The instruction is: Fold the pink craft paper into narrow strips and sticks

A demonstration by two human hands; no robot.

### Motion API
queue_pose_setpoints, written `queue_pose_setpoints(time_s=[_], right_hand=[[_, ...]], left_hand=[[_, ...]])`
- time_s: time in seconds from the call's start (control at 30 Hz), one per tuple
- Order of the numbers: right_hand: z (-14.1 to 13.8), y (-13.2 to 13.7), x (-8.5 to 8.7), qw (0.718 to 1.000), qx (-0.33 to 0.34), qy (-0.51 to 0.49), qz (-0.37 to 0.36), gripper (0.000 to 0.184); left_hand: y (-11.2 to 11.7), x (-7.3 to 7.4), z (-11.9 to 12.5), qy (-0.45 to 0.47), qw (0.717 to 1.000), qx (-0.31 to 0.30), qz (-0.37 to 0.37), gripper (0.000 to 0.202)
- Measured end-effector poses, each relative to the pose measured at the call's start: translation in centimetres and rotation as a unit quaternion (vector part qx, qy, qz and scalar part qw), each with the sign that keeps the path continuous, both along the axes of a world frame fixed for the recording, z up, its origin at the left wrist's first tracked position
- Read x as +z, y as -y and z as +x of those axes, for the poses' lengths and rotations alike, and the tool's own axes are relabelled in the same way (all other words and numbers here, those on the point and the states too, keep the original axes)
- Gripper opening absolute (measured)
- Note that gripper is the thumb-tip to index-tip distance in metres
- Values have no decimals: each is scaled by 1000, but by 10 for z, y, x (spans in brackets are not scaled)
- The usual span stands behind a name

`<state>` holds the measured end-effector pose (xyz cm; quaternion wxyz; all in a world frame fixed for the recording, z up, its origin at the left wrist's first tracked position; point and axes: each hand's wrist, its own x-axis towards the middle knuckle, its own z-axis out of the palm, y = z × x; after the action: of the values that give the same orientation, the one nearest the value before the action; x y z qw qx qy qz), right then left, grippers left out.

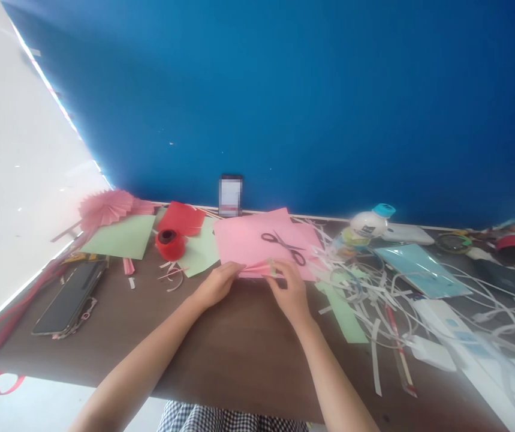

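Note:
A narrow folded strip of pink paper (253, 269) is stretched between my two hands, just over the table's pink sheets. My left hand (219, 283) pinches its left end. At the other end, my right hand (290, 293) has its thumb and fingers closed on the strip. Something small and pale shows by the right fingertips, too blurred to name. Beyond the hands, dark-handled scissors (285, 247) lie on a flat pink sheet (243, 236). The hands partly cover the strip's ends.
A red ribbon roll (170, 245), red paper (180, 218) and a pleated pink paper fan (107, 209) are to the left, near a phone (69, 299). Tangled white cables (387, 300), a power strip (457, 336) and a glue bottle (369, 224) crowd the right. A blue wall (284, 108) stands behind.

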<state>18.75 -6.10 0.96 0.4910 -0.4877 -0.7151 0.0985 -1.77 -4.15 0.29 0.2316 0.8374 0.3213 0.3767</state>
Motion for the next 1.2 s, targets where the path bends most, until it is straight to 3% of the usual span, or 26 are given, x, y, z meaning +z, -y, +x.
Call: queue_pose_setpoints(time_s=[0.1,0.23,0.47,0.73,0.93,1.2], right_hand=[[0,0,0,999,29,-26,-35,11],[-4,2,0,992,53,-82,-74,5],[-9,5,3,961,109,-196,-162,20],[-8,5,5,945,69,-239,-213,14],[-12,6,6,935,40,-289,-203,31],[-7,3,5,934,42,-280,-219,18]], left_hand=[[1,4,0,0,1000,-2,-18,29],[4,3,4,-3,998,40,-53,28],[5,8,7,18,995,21,-101,27],[11,13,8,5,992,17,-122,27],[12,15,10,1,987,0,-162,32],[8,8,9,74,951,-59,-294,39]])
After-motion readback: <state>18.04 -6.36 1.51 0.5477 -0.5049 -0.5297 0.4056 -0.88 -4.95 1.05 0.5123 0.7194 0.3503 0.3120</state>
